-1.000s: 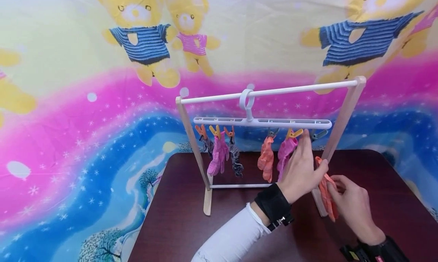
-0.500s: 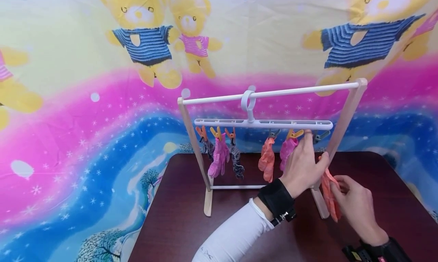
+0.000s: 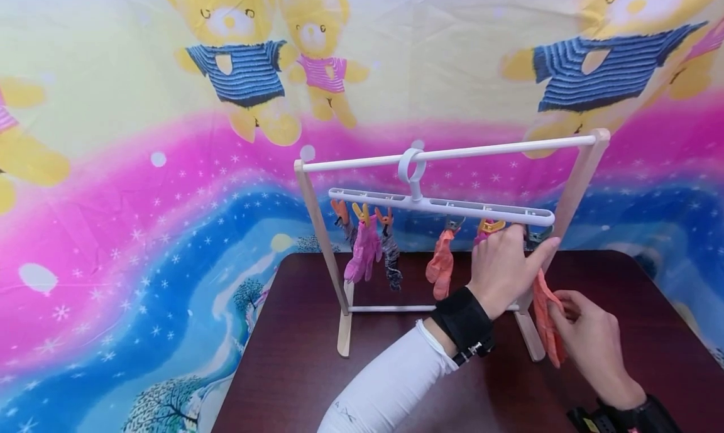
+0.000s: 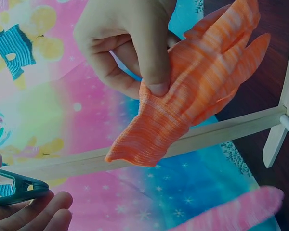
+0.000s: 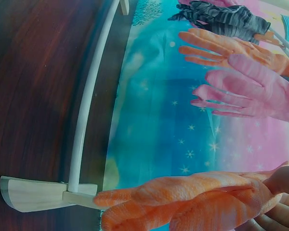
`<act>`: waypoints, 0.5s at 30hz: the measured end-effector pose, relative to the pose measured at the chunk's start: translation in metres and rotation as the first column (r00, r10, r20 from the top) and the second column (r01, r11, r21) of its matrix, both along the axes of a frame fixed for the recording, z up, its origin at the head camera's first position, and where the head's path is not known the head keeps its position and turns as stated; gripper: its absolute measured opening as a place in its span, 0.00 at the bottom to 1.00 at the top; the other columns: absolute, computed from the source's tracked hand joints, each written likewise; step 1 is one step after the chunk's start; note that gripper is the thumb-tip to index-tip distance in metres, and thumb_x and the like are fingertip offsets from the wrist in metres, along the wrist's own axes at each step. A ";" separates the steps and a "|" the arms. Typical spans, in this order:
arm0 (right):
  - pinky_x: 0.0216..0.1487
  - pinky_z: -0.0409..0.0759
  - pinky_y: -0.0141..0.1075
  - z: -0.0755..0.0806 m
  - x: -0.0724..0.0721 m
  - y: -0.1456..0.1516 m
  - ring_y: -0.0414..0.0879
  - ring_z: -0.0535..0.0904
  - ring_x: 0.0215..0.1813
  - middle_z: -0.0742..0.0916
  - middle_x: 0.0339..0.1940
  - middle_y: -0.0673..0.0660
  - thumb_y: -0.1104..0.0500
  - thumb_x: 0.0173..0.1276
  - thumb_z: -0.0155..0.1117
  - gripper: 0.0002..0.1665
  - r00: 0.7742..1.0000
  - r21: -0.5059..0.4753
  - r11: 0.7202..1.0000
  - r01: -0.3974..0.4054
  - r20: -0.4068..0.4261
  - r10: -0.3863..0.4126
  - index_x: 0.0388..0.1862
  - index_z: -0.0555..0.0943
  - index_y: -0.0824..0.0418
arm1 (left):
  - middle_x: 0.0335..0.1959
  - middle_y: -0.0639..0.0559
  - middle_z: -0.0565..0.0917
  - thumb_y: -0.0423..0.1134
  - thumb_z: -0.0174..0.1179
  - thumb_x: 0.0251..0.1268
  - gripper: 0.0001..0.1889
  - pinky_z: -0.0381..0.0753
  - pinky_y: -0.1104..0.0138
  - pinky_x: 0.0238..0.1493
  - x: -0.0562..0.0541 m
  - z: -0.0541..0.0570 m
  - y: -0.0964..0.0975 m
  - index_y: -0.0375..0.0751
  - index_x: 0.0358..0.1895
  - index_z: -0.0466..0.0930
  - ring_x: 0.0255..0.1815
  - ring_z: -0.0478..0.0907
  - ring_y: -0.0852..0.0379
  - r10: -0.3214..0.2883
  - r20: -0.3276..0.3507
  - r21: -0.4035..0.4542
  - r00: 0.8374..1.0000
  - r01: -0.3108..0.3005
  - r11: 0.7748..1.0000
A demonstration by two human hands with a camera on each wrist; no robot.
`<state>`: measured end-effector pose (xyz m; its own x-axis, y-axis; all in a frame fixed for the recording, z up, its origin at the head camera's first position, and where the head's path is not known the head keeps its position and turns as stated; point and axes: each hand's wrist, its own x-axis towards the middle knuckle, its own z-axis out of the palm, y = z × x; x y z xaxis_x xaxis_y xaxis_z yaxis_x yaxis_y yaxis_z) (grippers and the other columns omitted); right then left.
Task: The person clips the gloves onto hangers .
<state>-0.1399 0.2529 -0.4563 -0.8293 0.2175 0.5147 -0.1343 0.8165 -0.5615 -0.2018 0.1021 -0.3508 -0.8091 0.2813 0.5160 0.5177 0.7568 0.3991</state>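
My left hand (image 3: 506, 266) is at the right end of the white hanger (image 3: 486, 213) and pinches a dark green clothespin (image 4: 24, 189) between thumb and fingers. Just right of it and lower, my right hand (image 3: 594, 342) holds an orange knit glove (image 3: 546, 323). In the left wrist view its thumb presses near the glove's cuff, and the glove's fingers point away. Along the hanger, other clothespins carry a pink glove (image 3: 363, 254), dark grey gloves (image 3: 391, 260) and another orange glove (image 3: 440, 264). A second pink glove (image 5: 255, 91) is mostly behind my left hand in the head view.
The hanger hooks over the white top rod (image 3: 498, 148) of a wooden stand. The stand's right post (image 3: 574, 188) rises close beside my hands. Its feet, such as the left foot (image 3: 344, 332), rest on a dark brown table (image 3: 283, 370). A printed bear backdrop (image 3: 141, 106) stands behind.
The hanger was nearly level and now tilts, its right end lower and left end higher. My left hand has moved slightly down and right. The right hand keeps holding the orange glove.
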 end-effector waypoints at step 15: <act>0.24 0.64 0.12 0.000 0.002 -0.004 0.01 0.58 0.30 0.89 0.28 0.69 0.68 0.61 0.69 0.08 1.000 -0.012 1.000 -0.006 -0.017 0.005 0.39 0.84 0.70 | 0.12 0.62 0.65 0.68 0.59 0.64 0.22 0.53 0.80 0.20 0.002 0.005 0.000 0.54 0.27 0.78 0.14 0.59 0.72 0.062 -0.116 0.008 0.991 -0.062 0.998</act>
